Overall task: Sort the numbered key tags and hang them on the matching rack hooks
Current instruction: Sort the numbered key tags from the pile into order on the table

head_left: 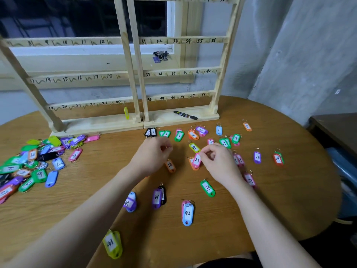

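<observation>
The right hand (218, 163) had its thumb and first finger pinched on the top of a pink key tag marked 25 (197, 161), which lay over an orange tag on the table. The left hand (152, 155) had its fingers curled in, with a small metal ring (166, 147) showing at the fingertips; it was hard to tell how it held the ring. Just under that hand lay an orange tag marked 24 (170, 165). Other tags lay spread out by number near the hands, like a green 33 (207, 188), a blue 42 (187, 213) and a yellow 41 (112, 243). A big mixed heap of tags (32, 163) sat well off to the left, and many numbers there were too blurry to read. Some tags were partly hidden under the right hand. The wooden rack (135, 74) stood at the back of the table, its top row cut off by the edge of the view. One yellow tag (126, 113) hung by the 24 hook. A black marker (185, 115) lay on the rack's base. The round wooden table (270, 200) stood by a grey wall, with a dark window (58, 18) behind the rack.
</observation>
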`<state>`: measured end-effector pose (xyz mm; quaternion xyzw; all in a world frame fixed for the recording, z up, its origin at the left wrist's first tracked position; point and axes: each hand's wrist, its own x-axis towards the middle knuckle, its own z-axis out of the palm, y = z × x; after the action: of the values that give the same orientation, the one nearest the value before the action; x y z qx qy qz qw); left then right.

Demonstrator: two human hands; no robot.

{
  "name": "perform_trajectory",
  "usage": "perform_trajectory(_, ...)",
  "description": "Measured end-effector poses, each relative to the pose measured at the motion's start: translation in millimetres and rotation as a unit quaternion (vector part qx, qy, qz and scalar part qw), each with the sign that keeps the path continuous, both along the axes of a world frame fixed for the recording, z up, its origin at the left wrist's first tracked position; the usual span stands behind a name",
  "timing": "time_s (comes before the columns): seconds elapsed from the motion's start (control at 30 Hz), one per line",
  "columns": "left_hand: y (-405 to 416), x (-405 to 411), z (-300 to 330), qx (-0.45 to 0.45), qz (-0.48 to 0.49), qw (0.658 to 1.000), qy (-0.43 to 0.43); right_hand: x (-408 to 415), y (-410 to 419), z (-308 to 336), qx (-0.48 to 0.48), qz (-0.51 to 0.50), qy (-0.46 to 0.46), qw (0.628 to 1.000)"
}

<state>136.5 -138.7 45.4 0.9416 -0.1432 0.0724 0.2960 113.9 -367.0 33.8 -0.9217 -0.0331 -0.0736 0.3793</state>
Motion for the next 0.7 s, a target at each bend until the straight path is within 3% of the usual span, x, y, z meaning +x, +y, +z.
perform_trajectory(0.27, 36, -19, 2, -0.003, 0.052, 0.999, 0.011, 15, 15, 5, -0.085, 0.03, 0.024, 0.996)
perform_trajectory(0.5, 122, -58, -3, 0.007, 0.178, 0.984, 0.029, 24, 69, 28, -0.154, 0.074, -0.037, 0.985)
perform_trajectory(0.7, 190, -95, -32, -0.03, 0.328, 0.943, -0.04, 41, 162, 32, -0.081, 0.203, -0.045, 0.975)
